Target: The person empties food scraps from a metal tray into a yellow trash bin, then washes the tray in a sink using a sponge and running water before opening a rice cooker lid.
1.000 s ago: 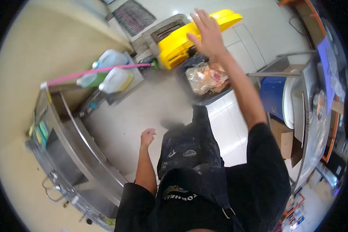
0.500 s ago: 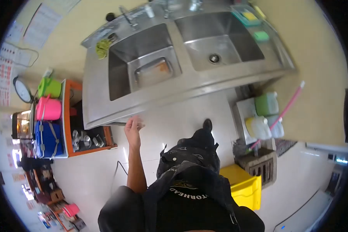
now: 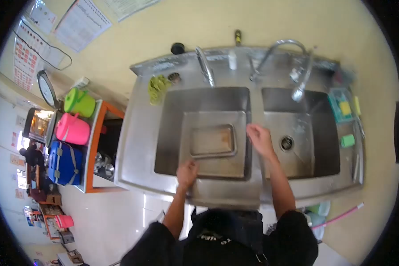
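A rectangular metal tray [image 3: 213, 141] with brownish residue lies at the bottom of the left sink basin [image 3: 170, 133]. Just off the tray's near left corner, over the basin's front part, is my left hand [image 3: 187, 174], its fingers loosely bent and nothing visible in them. My right hand [image 3: 260, 139] hovers by the divider between the two basins, right of the tray. Its fingers are half curled, apart from the tray, and appear to hold nothing. The right basin [image 3: 326, 142] has a round drain [image 3: 287, 142].
Two faucets, one straight [image 3: 205, 66] and one with a curved neck [image 3: 288, 43], rise at the back. A yellow-green cloth [image 3: 157, 88] lies at left. A teal container [image 3: 339, 104] and green sponge [image 3: 347, 141] sit at right. An orange-edged shelf [image 3: 95, 150] stands left.
I have come up to the sink, which now fills the middle of the view. My left hand has gone from below the counter edge to over the left basin. My right hand has come into view.
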A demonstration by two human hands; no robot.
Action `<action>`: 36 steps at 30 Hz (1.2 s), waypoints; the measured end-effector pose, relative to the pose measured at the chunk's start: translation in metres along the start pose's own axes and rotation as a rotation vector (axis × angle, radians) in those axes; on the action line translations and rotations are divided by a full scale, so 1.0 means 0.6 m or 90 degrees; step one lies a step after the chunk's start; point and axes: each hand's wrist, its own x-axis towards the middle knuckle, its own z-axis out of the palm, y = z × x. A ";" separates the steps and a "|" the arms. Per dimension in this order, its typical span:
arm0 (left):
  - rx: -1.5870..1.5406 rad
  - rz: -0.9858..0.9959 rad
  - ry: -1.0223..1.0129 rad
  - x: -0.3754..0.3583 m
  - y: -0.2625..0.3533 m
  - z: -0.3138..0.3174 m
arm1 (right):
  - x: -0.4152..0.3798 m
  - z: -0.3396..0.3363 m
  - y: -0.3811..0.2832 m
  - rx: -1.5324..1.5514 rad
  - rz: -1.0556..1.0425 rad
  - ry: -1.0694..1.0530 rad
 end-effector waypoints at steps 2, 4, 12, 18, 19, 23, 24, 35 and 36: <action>-0.016 -0.079 -0.025 0.007 0.016 -0.028 | 0.179 0.065 0.025 0.000 -0.014 -0.028; -0.113 -0.192 -0.017 0.006 0.001 -0.030 | 0.351 0.137 0.036 -0.093 -0.092 0.028; -0.570 -0.380 -0.130 0.103 0.024 0.036 | 0.467 0.324 0.113 -0.049 -0.119 0.055; -0.825 -0.399 -0.247 0.291 0.028 0.198 | 0.160 0.398 0.165 -0.153 0.239 -0.014; -0.894 -0.416 -0.291 0.300 0.045 0.225 | 0.107 0.429 0.148 -0.146 0.359 0.070; -1.120 -0.511 -0.379 0.302 0.064 0.258 | 0.102 0.457 0.209 -0.478 0.254 0.101; -1.171 -0.532 -0.401 0.315 0.072 0.279 | 0.103 0.325 0.144 -0.298 0.239 -0.127; 0.238 -0.161 -0.490 0.172 0.062 0.456 | 0.028 -0.101 -0.005 -0.132 0.142 0.179; 0.311 -0.135 -0.433 0.160 0.068 0.483 | 0.013 -0.169 0.000 -0.107 0.209 0.249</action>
